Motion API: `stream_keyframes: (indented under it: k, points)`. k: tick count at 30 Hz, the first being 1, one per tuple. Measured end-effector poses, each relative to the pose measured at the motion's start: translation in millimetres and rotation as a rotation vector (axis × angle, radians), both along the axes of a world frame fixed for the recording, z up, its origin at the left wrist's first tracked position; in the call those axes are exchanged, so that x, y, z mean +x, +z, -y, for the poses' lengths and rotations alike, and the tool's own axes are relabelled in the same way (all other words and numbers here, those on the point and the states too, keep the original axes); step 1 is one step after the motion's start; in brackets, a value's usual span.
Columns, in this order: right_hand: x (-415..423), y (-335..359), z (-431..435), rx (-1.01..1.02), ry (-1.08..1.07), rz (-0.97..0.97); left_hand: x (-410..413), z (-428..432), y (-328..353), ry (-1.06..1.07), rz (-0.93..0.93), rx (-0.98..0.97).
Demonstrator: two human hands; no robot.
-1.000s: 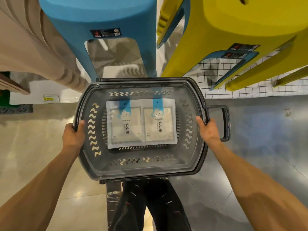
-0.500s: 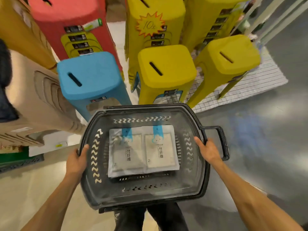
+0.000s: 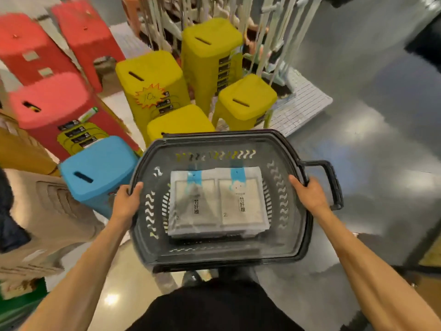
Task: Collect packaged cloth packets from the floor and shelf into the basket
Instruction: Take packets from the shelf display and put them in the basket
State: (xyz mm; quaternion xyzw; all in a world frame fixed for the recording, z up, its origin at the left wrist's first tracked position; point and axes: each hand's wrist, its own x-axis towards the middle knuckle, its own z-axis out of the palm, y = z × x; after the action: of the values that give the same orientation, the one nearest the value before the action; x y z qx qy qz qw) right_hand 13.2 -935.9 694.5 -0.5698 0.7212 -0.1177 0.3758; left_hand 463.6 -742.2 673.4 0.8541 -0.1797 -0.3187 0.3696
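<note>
**A:** What fills the frame, biggest first?

**B:** The grey shop floor (image 3: 381, 163) down the right side. Then stacked plastic stools (image 3: 150, 75) across the upper left in red and yellow, with one blue stool (image 3: 97, 166) just beside the basket.

**A:** And the basket itself?

**B:** The dark basket (image 3: 226, 261) sits mid-frame, held level in front of the person, probably so nothing slides.

**A:** Where are the goods?

**B:** Two cloth packets (image 3: 195, 201) lie flat on its bottom, side by side with edges touching and labels up. More seem to be stacked beneath, but I can't count them.

**A:** How is it held?

**B:** The left grip (image 3: 126, 201) curls round the left rim, thumb inside. The right grip (image 3: 310, 195) clasps the right rim, just inside the side handle (image 3: 331, 185). I'd say one on each side balances the load.

**A:** Anything left to gather?

**B:** No loose packet shows on the floor here, so I judge the search goes elsewhere.
</note>
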Motion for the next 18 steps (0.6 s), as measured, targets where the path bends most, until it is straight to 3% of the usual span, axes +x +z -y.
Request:
stream_keyframes:
  k: [6,18]
  points:
    - [-57.4,15.8,18.7,-0.034,-0.120,0.071,-35.9,97.1,31.2,-0.146,0.098,-0.012]
    - [-177.4,29.4,108.5,-0.110,-0.330,0.132,-144.2,277.4,54.4,-0.271,0.100,-0.104]
